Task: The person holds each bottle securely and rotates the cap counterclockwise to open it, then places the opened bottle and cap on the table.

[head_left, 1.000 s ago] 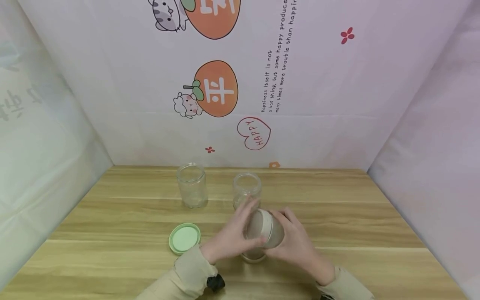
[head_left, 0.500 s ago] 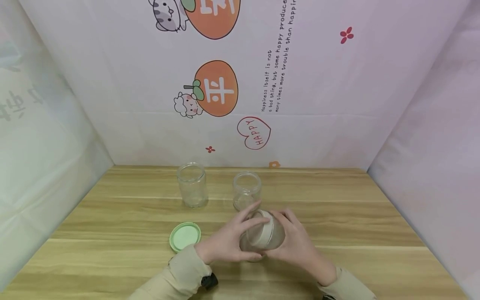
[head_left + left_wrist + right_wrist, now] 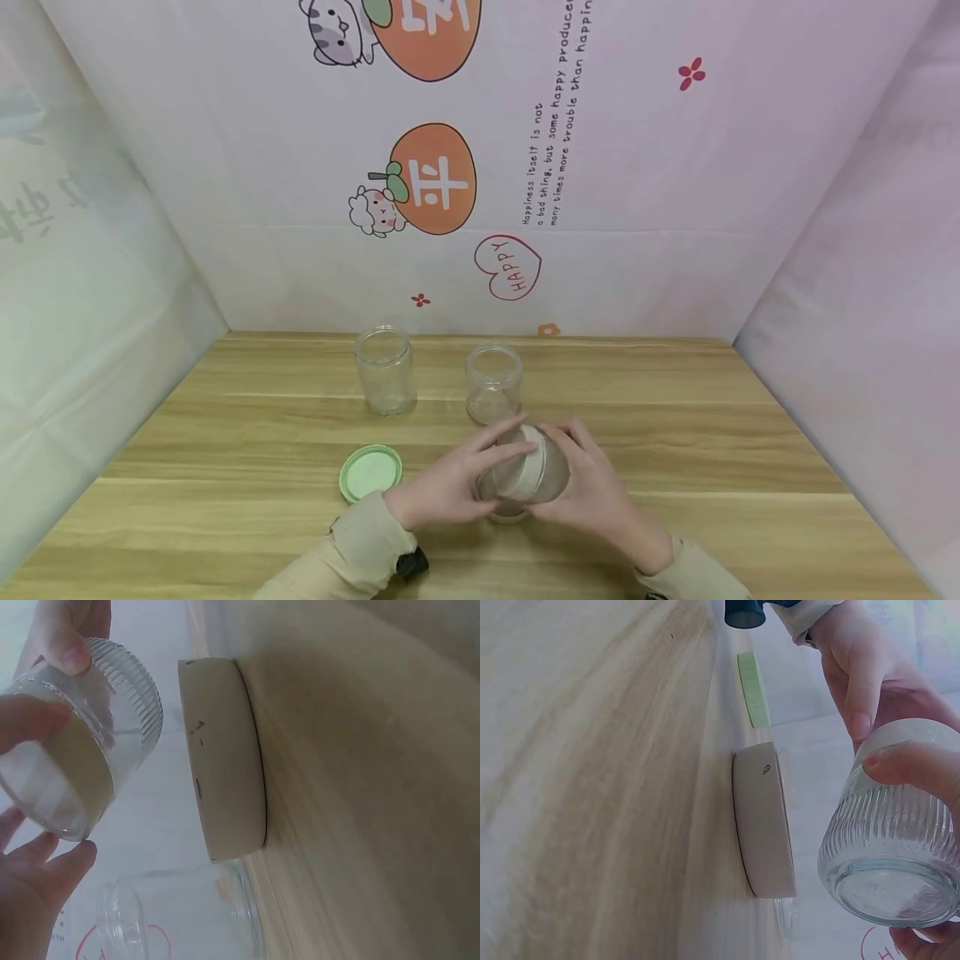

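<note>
Both hands grip a ribbed clear glass jar point(image 3: 553, 472) with a pale band point(image 3: 533, 468) round it, held tilted above the table. My left hand point(image 3: 450, 483) is round its left end, one finger lying across the band. Round the ribbed end curls my right hand point(image 3: 600, 500), its thumb on the glass in the right wrist view. The jar's thick base point(image 3: 892, 892) faces that camera. Under the jar a low, round beige piece point(image 3: 225, 761) with dark chips rests on the table, mostly hidden in the head view.
Two lidless clear glass jars stand towards the back, a taller jar point(image 3: 385, 379) at left and a shorter jar point(image 3: 492, 387) just behind the hands. A green lid point(image 3: 371, 473) lies left of the left hand. White printed cloth point(image 3: 637, 275) walls the wooden table point(image 3: 712, 467).
My left hand has shifted a little left and its fingers have moved round the jar, with one finger now over the band. The right hand stays nearly still on the jar.
</note>
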The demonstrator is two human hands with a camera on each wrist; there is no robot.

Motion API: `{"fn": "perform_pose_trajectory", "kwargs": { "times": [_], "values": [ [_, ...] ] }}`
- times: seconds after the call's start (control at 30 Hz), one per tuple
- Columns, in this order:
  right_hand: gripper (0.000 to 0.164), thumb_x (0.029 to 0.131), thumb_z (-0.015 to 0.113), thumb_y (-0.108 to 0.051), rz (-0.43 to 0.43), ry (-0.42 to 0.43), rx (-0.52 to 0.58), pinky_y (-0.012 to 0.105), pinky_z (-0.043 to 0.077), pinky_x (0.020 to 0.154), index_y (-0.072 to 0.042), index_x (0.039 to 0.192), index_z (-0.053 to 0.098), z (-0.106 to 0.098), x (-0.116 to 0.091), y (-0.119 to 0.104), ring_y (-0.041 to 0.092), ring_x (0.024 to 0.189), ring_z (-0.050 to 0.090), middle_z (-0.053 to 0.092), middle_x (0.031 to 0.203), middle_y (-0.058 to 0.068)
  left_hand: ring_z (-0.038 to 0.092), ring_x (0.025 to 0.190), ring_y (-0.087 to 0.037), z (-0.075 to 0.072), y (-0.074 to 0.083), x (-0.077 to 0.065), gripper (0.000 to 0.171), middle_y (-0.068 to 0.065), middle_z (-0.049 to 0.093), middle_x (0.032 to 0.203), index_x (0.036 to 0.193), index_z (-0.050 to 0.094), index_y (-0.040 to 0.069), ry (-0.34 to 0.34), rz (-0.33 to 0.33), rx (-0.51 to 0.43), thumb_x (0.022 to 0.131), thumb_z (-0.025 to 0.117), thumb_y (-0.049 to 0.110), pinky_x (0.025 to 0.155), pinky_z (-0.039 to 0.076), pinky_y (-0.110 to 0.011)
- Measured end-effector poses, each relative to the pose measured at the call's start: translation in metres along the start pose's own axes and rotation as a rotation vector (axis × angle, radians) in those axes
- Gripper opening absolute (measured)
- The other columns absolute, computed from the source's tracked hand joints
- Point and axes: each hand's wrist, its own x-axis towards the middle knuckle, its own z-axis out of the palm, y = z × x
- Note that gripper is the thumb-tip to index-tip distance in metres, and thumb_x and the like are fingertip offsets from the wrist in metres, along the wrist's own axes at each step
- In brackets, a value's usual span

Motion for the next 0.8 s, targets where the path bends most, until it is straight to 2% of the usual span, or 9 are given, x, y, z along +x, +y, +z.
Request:
{"fn": "perform_pose_trajectory", "kwargs": {
  "times": [0.2,0.33,0.53,0.8],
  "values": [
    [0.086,0.043,0.093,-0.020,0.009,-0.010,0.005,0.032,0.056,0.070,-0.002,0.119,0.058,0.0003,-0.0013,-0.0005,0.018,0.089,0.059,0.051,0.106,0.003,0.021,0.144,-0.027,-0.0007,-0.0024,0.0001,0.080,-0.007,0.019,0.157,0.140,0.044,0.015,-0.011,0.011,-0.033,0.069,0.070,-0.012,0.105,0.042,-0.033],
    [0.088,0.042,0.093,-0.023,0.018,-0.019,0.023,0.033,0.057,0.072,-0.001,0.119,0.058,0.0008,-0.0014,-0.0003,0.017,0.091,0.059,0.051,0.107,0.003,0.024,0.142,-0.031,-0.0011,-0.0028,0.0002,0.079,-0.009,0.023,0.156,0.138,0.046,0.014,-0.002,0.022,-0.021,0.067,0.071,-0.012,0.105,0.042,-0.035],
    [0.088,0.041,0.093,-0.023,0.027,-0.030,0.029,0.032,0.057,0.073,-0.002,0.119,0.058,0.0006,-0.0017,-0.0008,0.017,0.091,0.059,0.051,0.107,0.002,0.033,0.137,-0.031,-0.0014,-0.0015,0.0012,0.078,-0.011,0.031,0.150,0.137,0.047,0.016,0.025,0.010,0.021,0.067,0.076,-0.005,0.103,0.043,-0.040],
    [0.088,0.041,0.093,-0.023,-0.006,-0.019,0.021,0.033,0.056,0.074,-0.004,0.119,0.058,0.0001,-0.0022,0.0003,0.015,0.091,0.059,0.052,0.107,0.002,0.043,0.127,-0.026,-0.0014,-0.0027,0.0018,0.074,-0.009,0.037,0.143,0.136,0.047,0.016,0.055,-0.027,0.012,0.070,0.082,0.011,0.098,0.047,-0.034]
  ]
}}
